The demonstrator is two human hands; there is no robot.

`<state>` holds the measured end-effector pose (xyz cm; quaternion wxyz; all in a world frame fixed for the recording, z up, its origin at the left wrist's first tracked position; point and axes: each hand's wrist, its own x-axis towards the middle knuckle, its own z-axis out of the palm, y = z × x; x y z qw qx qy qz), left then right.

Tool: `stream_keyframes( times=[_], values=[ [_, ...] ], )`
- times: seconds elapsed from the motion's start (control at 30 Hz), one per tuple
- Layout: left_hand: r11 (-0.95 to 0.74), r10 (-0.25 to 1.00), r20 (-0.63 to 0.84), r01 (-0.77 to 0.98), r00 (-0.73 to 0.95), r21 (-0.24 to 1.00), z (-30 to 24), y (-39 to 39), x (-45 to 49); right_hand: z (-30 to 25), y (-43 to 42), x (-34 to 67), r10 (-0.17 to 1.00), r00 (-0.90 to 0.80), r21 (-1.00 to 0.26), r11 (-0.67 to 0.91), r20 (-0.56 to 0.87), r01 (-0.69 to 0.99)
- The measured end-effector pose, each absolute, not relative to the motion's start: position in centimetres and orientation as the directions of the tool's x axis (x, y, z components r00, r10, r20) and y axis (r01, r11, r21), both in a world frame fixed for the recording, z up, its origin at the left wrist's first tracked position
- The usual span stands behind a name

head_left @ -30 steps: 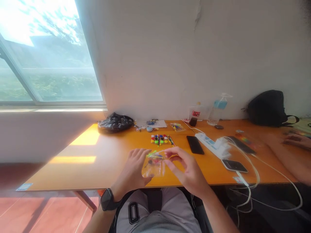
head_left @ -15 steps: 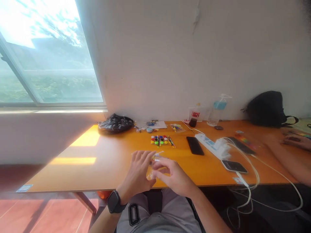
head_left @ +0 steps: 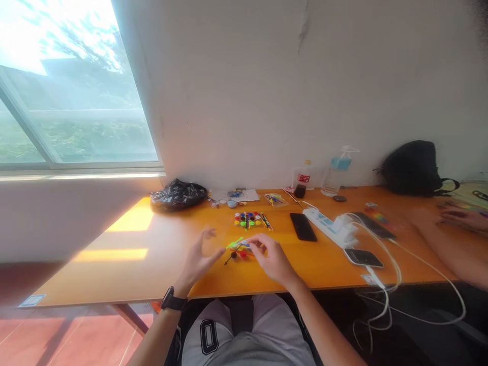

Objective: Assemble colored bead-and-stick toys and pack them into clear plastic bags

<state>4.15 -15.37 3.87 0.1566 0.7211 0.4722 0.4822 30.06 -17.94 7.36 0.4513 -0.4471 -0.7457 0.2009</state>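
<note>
The person's left hand (head_left: 195, 265) is over the tabletop (head_left: 114, 282), its thumb stretched wide from the curled, blurred fingers; whether these pinch anything cannot be told. A watch (head_left: 168, 298) sits on that wrist. The right hand (head_left: 277, 260) has its fingers bent and drawn narrow, the tips at a small pile of coloured pieces; whether they grip one or only touch it is unclear.

The pile lies between the two hands' fingers, its right side partly behind the right ones. In it, a green stick (head_left: 234, 243) points away from the left thumb, and nearer the person are a dark round piece (head_left: 234, 255) and a red piece (head_left: 243, 254).

Just beyond the fingers stand rows of coloured round pieces (head_left: 247, 219), with thin sticks (head_left: 268, 221) beside them. Farther off, a clear packet (head_left: 280, 201) holds more pieces. To the right of the right fingers are a black phone (head_left: 304, 226) and a white power strip (head_left: 324, 223); well beyond the left fingers rests a black plastic bag (head_left: 179, 194).
</note>
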Motion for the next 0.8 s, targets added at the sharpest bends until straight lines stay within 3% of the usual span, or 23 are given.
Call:
stream_keyframes(
  times=[0.17, 0.37, 0.5, 0.63, 0.8],
  values=[
    [-0.435, 0.886, 0.462, 0.426, 0.044, 0.794, 2.5, -14.9, 4.2, 4.6, -17.8, 28.2, 0.771, -0.401, -0.466, 0.625, 0.496, 0.626],
    [-0.41, 0.891, 0.452, 0.478, 0.03, 0.776, 1.8, -14.6, 4.0, 3.5, -18.3, 27.0, 0.717, -0.503, -0.252, 0.664, 0.483, 0.704],
    [-0.443, 0.868, 0.495, 0.517, 0.042, 0.733, 1.4, -14.4, 4.0, 3.1, -17.7, 27.0, 0.67, -0.548, -0.179, 0.7, 0.501, 0.691],
    [-0.46, 0.852, 0.521, 0.541, 0.047, 0.704, 1.4, -14.4, 4.0, 2.7, -17.0, 27.5, 0.634, -0.533, -0.225, 0.736, 0.561, 0.639],
    [-0.467, 0.845, 0.532, 0.559, 0.053, 0.686, 1.4, -14.4, 4.0, 3.1, -16.4, 28.6, 0.667, -0.332, -0.496, 0.73, 0.667, 0.471]
  ],
)
